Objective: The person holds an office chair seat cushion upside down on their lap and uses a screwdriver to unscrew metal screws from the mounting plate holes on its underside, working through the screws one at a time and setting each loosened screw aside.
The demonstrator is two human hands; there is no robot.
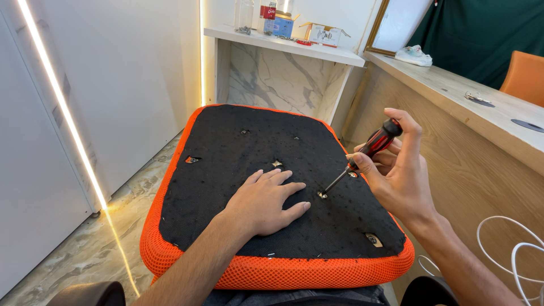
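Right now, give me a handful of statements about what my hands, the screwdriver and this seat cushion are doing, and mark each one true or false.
1. The left hand lies flat on the black underside of the seat cushion. True.
2. The right hand holds a hammer. False: it holds a screwdriver with a red and black handle.
3. The screwdriver tip sits at a metal fitting in the black fabric, just beside the left fingertips. True.
4. The cushion's mesh edge is blue. False: it is orange.
5. White cables lie at the lower right. True.
6. Both hands hold the screwdriver. False: only the right does.
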